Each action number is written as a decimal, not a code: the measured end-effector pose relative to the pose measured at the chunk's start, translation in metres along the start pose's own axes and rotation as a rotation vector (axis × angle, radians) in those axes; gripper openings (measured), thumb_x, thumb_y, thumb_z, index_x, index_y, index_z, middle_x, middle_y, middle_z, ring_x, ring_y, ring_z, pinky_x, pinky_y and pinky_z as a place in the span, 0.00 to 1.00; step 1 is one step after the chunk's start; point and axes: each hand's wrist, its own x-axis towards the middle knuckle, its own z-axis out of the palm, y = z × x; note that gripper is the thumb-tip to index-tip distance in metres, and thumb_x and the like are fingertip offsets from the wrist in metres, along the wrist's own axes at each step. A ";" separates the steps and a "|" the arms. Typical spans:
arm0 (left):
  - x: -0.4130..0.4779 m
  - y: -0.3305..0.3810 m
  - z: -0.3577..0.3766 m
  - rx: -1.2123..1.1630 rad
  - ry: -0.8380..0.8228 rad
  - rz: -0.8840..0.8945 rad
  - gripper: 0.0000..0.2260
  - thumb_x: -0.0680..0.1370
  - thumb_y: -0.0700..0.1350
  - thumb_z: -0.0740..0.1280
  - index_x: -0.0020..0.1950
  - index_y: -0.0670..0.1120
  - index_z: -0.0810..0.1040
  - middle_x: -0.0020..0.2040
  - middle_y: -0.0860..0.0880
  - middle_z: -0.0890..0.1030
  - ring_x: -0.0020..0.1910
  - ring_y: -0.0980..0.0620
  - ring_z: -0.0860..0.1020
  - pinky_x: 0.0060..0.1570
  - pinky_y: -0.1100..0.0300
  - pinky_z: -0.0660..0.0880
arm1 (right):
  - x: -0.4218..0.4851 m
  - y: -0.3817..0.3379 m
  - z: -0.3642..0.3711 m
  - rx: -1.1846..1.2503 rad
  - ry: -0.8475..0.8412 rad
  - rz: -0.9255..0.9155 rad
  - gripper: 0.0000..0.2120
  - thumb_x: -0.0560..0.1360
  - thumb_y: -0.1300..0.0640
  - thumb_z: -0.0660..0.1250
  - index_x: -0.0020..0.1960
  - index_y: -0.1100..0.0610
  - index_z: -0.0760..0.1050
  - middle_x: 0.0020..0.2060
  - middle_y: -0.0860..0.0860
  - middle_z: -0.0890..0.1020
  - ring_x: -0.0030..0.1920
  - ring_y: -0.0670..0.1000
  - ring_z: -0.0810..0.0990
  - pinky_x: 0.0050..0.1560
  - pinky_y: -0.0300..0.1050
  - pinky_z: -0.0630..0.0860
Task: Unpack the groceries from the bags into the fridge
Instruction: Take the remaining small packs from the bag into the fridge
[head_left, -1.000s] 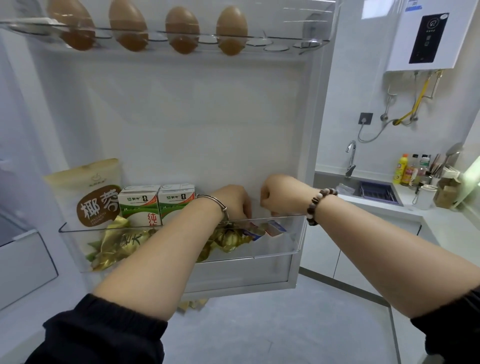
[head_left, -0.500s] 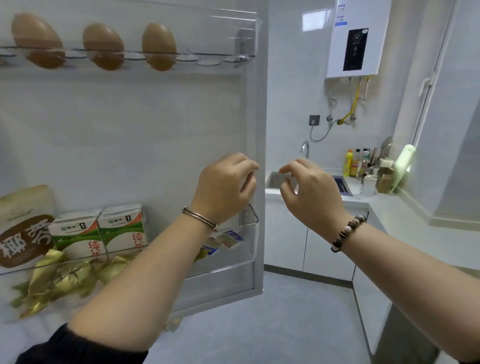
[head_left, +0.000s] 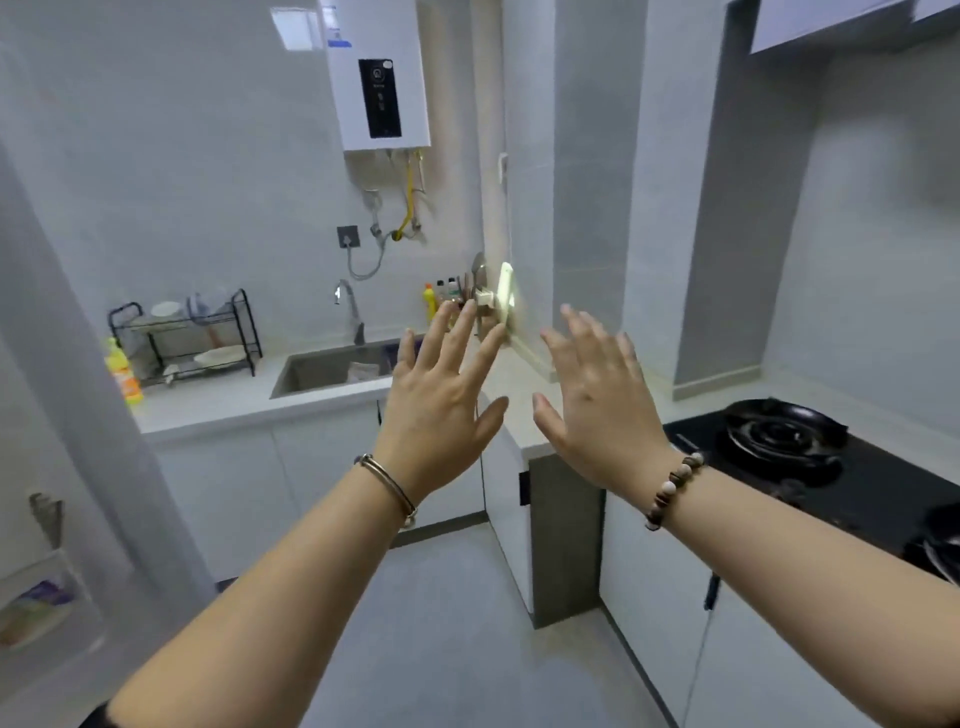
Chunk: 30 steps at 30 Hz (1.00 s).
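both hands up in mid-air, nothing held. left hand has its fingers straight and spread wide, back of the hand to the camera. right hand fingers same, straight and spread. thumbs near each other, not touching. fridge door is far left of the left fingers, blurred, with packets in its door bin low down, well apart from both hands. sink behind the left fingers, dish rack further left. stove right of and below the right fingers. bangle on left wrist, bead bracelet on right.
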 end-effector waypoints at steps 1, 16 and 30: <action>0.012 0.020 0.013 0.002 -0.022 0.026 0.30 0.76 0.62 0.47 0.77 0.54 0.49 0.78 0.48 0.45 0.76 0.48 0.39 0.73 0.44 0.42 | -0.009 0.023 -0.004 -0.034 -0.033 0.044 0.30 0.77 0.47 0.60 0.75 0.57 0.57 0.76 0.57 0.55 0.76 0.57 0.52 0.73 0.57 0.45; 0.167 0.424 0.191 -0.267 -0.092 0.356 0.31 0.76 0.63 0.48 0.77 0.52 0.53 0.78 0.45 0.50 0.77 0.44 0.45 0.71 0.38 0.44 | -0.180 0.410 -0.088 -0.426 -0.303 0.529 0.34 0.79 0.39 0.47 0.77 0.55 0.43 0.77 0.54 0.41 0.76 0.53 0.39 0.73 0.57 0.40; 0.197 0.658 0.288 -0.514 -0.340 0.609 0.33 0.75 0.64 0.45 0.78 0.51 0.50 0.78 0.44 0.48 0.77 0.41 0.46 0.71 0.38 0.49 | -0.339 0.612 -0.133 -0.406 -0.312 1.015 0.30 0.79 0.44 0.53 0.76 0.57 0.52 0.77 0.55 0.49 0.76 0.54 0.47 0.75 0.54 0.46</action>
